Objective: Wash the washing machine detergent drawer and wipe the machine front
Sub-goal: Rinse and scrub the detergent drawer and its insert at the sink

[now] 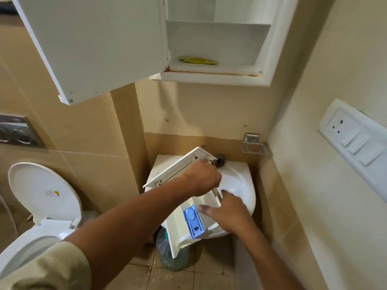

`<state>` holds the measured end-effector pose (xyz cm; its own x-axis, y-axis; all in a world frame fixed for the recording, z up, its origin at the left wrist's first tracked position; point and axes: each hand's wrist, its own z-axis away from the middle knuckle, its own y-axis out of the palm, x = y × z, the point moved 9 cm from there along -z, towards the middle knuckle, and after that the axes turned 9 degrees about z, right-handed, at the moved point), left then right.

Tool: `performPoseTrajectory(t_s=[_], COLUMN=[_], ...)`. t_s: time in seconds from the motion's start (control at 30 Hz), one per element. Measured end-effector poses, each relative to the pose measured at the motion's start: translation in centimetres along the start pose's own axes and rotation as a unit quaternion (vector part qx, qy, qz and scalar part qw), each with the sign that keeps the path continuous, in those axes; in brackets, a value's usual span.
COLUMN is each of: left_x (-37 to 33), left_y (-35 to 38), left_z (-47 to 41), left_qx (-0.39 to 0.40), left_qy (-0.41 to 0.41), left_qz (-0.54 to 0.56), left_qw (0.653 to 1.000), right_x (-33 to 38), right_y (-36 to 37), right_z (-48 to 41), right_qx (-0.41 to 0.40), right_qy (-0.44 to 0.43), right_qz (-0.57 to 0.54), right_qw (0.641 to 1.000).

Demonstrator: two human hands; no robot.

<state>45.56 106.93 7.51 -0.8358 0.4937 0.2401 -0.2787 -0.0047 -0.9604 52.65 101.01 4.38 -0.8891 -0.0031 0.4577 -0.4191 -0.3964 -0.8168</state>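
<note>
Your left sleeve (pixel 48 266), a pale beige cuff, fills the bottom left corner, and the bare forearm runs up from it to the sink (pixel 240 178). Your left hand (pixel 202 178) has its fingers curled round the detergent drawer (pixel 178 233), gripping it just behind the white front panel (pixel 178 166). Your right hand (pixel 226 214) is spread with straight fingers and lies against the drawer's right side, its thumb tip just beside the blue insert (pixel 193 220); it grips nothing.

You hold the drawer tilted across the white sink. The front panel is raised toward the back left, near the tap (pixel 203 147), and the rear end juts out past the sink's front rim. The blue insert sits in the left compartment toward that rear end. A dark round slotted piece (pixel 217 161) lies on the sink's back ledge, just right of the panel's corner.

Under the sink a greenish bottle (pixel 169 254) stands on the tiled floor (pixel 199 277). A metal soap holder (pixel 253 144) is fixed in the wall corner behind the sink. Above, the white cabinet (pixel 217 78) stands with its door (pixel 94 45) swung wide, and a yellow item (pixel 198 60) lies on its lower shelf. To your left the toilet (pixel 27 248) has its lid (pixel 41 193) up, with a metal flush plate (pixel 16 130) on the wall above. A white switch panel (pixel 356 139) is on the right wall.
</note>
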Motion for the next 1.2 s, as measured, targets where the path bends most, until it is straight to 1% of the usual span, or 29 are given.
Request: performPoseTrajectory(t_s=[0.07, 0.13, 0.17, 0.23, 0.3, 0.33, 0.37, 0.4, 0.43, 0.47, 0.5, 0.53, 0.57, 0.6, 0.63, 0.67, 0.73, 0.77, 0.8, 0.83, 0.87, 0.9, 0.93, 0.97, 1.0, 1.03, 1.07, 1.1, 1.2], left_x=[-0.8, -0.9, -0.9, -0.9, -0.4, 0.3, 1.7, 3.4, 5.3, 6.2, 6.2, 5.5, 5.1, 5.2, 5.6, 6.3, 7.4, 7.6, 7.3, 6.9, 6.4, 5.8, 4.7, 3.6, 2.5, 1.7, 1.4, 1.7, 4.5], left_y=[1.4, 2.2, 1.9, 0.9, 0.5, 1.2, 2.7, 5.0, 8.2, 10.9, 12.3, 12.5, 11.4, 9.3, 6.9, 4.6, 1.5, 1.2, 1.9, 3.9, 6.9, 10.3, 13.6, 16.3, 18.3, 19.5, 20.0, 20.0, 16.0], left_z=[-0.1, 0.1, 0.4, 2.0, 5.1, 6.8, 8.5, 10.1, 11.4, 12.4, 12.7, 12.2, 11.3, 10.6, 10.2, 10.2, 10.4, 10.4, 10.2, 9.7, 9.2, 8.9, 8.9, 9.0, 9.4, 9.7, 9.8, 9.5, 8.2], left_qx=[0.010, -0.021, -0.058, -0.168, -0.289, -0.324, -0.326, -0.302, -0.238, -0.161, -0.112, -0.093, -0.098, -0.127, -0.171, -0.228, -0.337, -0.368, -0.373, -0.356, -0.318, -0.267, -0.200, -0.120, -0.047, -0.002, 0.012, 0.001, -0.084], left_qy=[0.020, 0.024, 0.025, 0.024, -0.015, -0.066, -0.146, -0.250, -0.362, -0.444, -0.469, -0.442, -0.390, -0.338, -0.301, -0.280, -0.259, -0.262, -0.278, -0.312, -0.360, -0.413, -0.468, -0.513, -0.540, -0.547, -0.542, -0.530, -0.498], left_qz=[-0.022, -0.021, -0.012, 0.031, 0.123, 0.185, 0.259, 0.332, 0.417, 0.515, 0.626, 0.733, 0.803, 0.833, 0.839, 0.827, 0.765, 0.733, 0.713, 0.705, 0.707, 0.714, 0.718, 0.712, 0.698, 0.682, 0.673, 0.671, 0.643], left_qw=[1.000, 0.999, 0.998, 0.985, 0.949, 0.926, 0.897, 0.858, 0.799, 0.716, 0.613, 0.508, 0.440, 0.420, 0.420, 0.431, 0.483, 0.508, 0.525, 0.529, 0.519, 0.498, 0.475, 0.464, 0.468, 0.485, 0.503, 0.518, 0.576], right_x=[-0.7, -1.7, -2.6, -4.4, -5.7, -6.2, -6.7, -6.9, -7.1, -6.9, -6.6, -6.0, -5.3, -4.4, -3.6, -2.9, -2.3, -2.3, -2.8, -3.5, -4.6, -6.0, -7.2, -8.2, -9.1, -9.7, -10.3, -10.6, -9.3], right_y=[2.0, 3.5, 4.3, 6.2, 7.9, 8.3, 8.4, 8.0, 7.3, 6.4, 5.3, 4.0, 2.4, 0.5, -1.6, -3.7, -6.7, -7.2, -6.7, -5.4, -3.0, 0.0, 3.1, 5.8, 7.8, 9.0, 9.8, 9.9, 6.8], right_z=[-1.1, -2.0, -2.5, -3.1, -3.3, -3.3, -3.4, -3.5, -3.7, -3.8, -3.9, -4.0, -3.9, -3.7, -3.4, -3.1, -2.3, -2.1, -2.5, -3.3, -4.5, -5.8, -6.3, -6.2, -5.7, -5.3, -5.2, -5.4, -6.9], right_qx=[0.012, -0.009, -0.017, -0.009, 0.025, 0.034, 0.036, 0.034, 0.028, 0.019, 0.008, -0.006, -0.027, -0.052, -0.088, -0.129, -0.210, -0.244, -0.262, -0.259, -0.220, -0.144, -0.051, 0.036, 0.093, 0.120, 0.124, 0.114, 0.040], right_qy=[-0.005, -0.001, 0.012, 0.048, 0.077, 0.081, 0.080, 0.075, 0.070, 0.064, 0.050, 0.033, 0.008, -0.022, -0.054, -0.084, -0.122, -0.124, -0.109, -0.078, -0.036, 0.023, 0.084, 0.142, 0.183, 0.198, 0.202, 0.197, 0.134], right_qz=[-0.051, -0.076, -0.111, -0.194, -0.262, -0.291, -0.318, -0.343, -0.359, -0.369, -0.377, -0.387, -0.396, -0.406, -0.406, -0.395, -0.356, -0.329, -0.296, -0.261, -0.243, -0.253, -0.283, -0.300, -0.303, -0.300, -0.298, -0.297, -0.298], right_qw=[0.999, 0.997, 0.994, 0.980, 0.962, 0.953, 0.944, 0.936, 0.930, 0.927, 0.925, 0.922, 0.918, 0.912, 0.908, 0.906, 0.902, 0.904, 0.912, 0.927, 0.944, 0.956, 0.954, 0.943, 0.930, 0.926, 0.925, 0.927, 0.944])
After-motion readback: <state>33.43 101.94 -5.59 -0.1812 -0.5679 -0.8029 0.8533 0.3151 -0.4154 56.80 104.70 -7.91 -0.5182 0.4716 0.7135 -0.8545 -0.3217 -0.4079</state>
